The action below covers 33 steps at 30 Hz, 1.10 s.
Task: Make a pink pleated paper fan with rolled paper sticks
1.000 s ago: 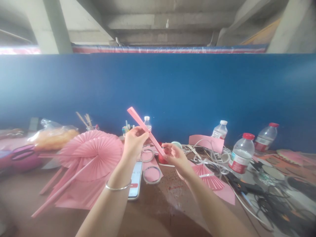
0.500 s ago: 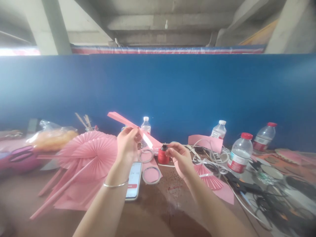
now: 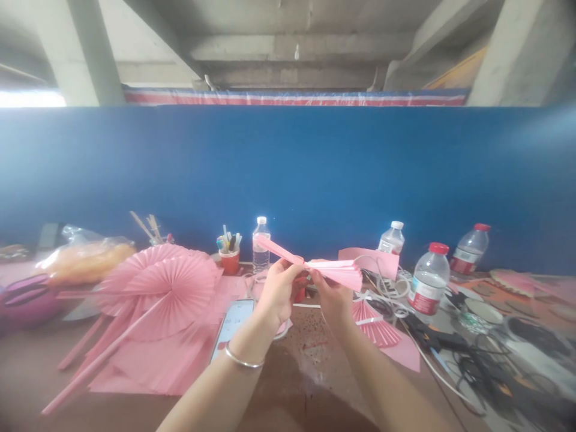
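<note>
My left hand and my right hand meet above the brown table and both pinch a folded pink pleated paper strip. The strip is bent at the middle: one half points up and left, the other fans out a little to the right. Round pink paper fans on sticks lie to the left of my hands. A smartphone lies under my left wrist, which wears a silver bangle. A small half-open pink fan lies to the right of my right hand.
A blue partition runs along the table's far side. In front of it stand a red cup of pens and three water bottles. White cords and black cables crowd the right side. A plastic bag sits far left.
The pink strip, held straight and slanted a second ago, is now folded in the middle between both hands. My hands have come together. The view has shifted slightly.
</note>
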Motion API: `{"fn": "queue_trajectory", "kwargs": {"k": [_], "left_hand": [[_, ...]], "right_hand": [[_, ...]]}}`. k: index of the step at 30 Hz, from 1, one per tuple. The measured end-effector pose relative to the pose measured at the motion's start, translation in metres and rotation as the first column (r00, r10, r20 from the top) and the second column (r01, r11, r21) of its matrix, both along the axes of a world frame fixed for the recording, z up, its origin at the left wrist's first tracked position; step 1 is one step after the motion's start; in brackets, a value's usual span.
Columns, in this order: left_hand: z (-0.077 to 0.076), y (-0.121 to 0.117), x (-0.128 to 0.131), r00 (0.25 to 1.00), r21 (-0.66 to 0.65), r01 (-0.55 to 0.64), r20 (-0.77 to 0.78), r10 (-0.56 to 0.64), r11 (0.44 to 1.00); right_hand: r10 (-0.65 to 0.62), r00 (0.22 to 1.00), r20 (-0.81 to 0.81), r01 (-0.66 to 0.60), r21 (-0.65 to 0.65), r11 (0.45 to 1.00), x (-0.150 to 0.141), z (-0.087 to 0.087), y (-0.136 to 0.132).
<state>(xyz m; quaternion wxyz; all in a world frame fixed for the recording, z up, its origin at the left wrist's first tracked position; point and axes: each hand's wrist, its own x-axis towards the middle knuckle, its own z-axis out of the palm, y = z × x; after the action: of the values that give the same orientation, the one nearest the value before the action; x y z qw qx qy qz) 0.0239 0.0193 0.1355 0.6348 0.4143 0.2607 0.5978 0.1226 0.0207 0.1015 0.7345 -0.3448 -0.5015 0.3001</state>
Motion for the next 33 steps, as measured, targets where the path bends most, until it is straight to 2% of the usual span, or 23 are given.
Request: {"fn": "queue_trajectory", "kwargs": {"k": [4,7,12,21,28,33], "left_hand": [[0.001,0.004,-0.004,0.996,0.09,-0.031,-0.077,0.038,0.995],[0.004,0.005,-0.005,0.991,0.157,-0.064,-0.11,0.082,0.985],[0.006,0.003,-0.004,0.977,0.259,-0.16,-0.099,0.191,0.952],[0.006,0.004,-0.008,0.937,0.352,-0.199,-0.206,0.283,0.915],[0.004,0.006,-0.009,0.889,0.376,-0.194,-0.324,0.325,0.906],[0.0,0.008,-0.009,0.902,0.338,-0.239,-0.271,0.337,0.91]], "right_hand": [[0.045,0.963,-0.265,-0.055,-0.033,0.998,0.002,0.008,0.004],[0.145,0.926,-0.347,-0.152,0.009,0.988,0.003,0.014,0.001],[0.181,0.935,-0.304,-0.192,-0.007,0.981,0.003,0.018,-0.003],[0.268,0.9,-0.345,-0.271,0.04,0.962,0.003,0.014,0.002],[0.265,0.901,-0.345,-0.268,0.039,0.963,0.001,0.011,0.002],[0.234,0.928,-0.289,-0.238,0.022,0.971,0.002,0.01,0.002]]}}
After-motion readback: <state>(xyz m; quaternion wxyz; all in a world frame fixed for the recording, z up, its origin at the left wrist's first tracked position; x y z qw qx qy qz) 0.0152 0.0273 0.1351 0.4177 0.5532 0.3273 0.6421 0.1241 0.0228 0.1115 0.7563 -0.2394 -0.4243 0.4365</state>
